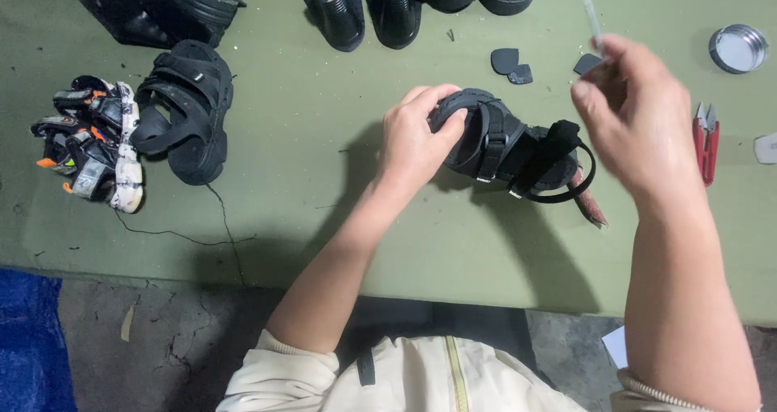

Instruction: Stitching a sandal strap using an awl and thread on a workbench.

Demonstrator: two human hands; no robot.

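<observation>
the left hand (417, 141) has its grip clamped on the toe end of a black strapped sandal (506, 149) resting mid-bench (324, 218). the right hand (635, 112), blurred above the sandal's heel, pinches a thin pale stick (592, 19). red snips (706, 141) lie just right.

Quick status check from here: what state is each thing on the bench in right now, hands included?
Left hand: gripping the toe end of the black sandal.
Black sandal: held on its side, straps loose.
Right hand: raised, pinching a thin pale strip.
Red snips: lying on the green table, untouched.
Round tin: open.
Second black sandal: lying flat, straps closed.
</observation>
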